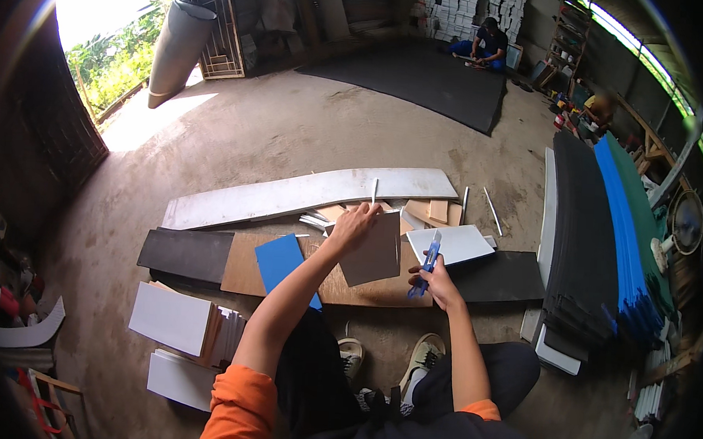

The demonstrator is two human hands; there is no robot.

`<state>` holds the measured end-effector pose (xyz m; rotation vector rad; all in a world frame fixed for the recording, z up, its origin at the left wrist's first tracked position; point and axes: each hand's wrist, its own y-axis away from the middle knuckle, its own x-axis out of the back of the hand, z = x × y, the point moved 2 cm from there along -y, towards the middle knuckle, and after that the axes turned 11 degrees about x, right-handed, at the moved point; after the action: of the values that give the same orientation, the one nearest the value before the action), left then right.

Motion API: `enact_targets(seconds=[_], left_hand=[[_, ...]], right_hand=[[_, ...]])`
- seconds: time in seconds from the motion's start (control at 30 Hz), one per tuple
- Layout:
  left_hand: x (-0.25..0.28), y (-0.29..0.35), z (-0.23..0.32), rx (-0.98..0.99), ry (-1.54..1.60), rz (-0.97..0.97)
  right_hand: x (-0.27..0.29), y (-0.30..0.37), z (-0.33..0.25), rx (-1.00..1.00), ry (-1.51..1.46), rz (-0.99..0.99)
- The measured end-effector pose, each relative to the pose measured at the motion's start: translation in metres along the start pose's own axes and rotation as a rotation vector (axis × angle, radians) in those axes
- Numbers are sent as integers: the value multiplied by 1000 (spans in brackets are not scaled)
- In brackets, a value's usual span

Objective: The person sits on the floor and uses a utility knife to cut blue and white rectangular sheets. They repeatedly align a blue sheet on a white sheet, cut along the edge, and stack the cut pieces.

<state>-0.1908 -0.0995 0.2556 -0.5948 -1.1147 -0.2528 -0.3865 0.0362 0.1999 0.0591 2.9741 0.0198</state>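
My left hand (354,228) is closed at the far edge of a grey-brown rectangular sheet (372,256), with a thin white strip (374,190) sticking up from its fingertips. Whether those fingers also grip the sheet, I cannot tell. A blue utility knife (430,259) is held in my right hand (443,285), just right of the sheet. Below them lies a long board (242,265), brown in the middle and dark at both ends. A blue sheet (278,261) rests on it by my left forearm, and a white sheet (465,243) lies beyond the knife.
A long white board (289,192) and wooden offcuts (438,211) lie beyond the work board. White-topped stacks (171,317) stand at my left. Black sheets (585,240) and blue sheets (625,226) lean at the right. Two people sit farther back, one by a large black mat (422,76).
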Motion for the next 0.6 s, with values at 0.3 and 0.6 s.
enact_targets(seconds=[0.3, 0.6], left_hand=[[-29, 5, 13, -67, -138, 66], [-38, -8, 35, -42, -119, -14]], right_hand=[[-22, 15, 1, 81, 424, 264], [-25, -3, -2, 315, 1018, 221]])
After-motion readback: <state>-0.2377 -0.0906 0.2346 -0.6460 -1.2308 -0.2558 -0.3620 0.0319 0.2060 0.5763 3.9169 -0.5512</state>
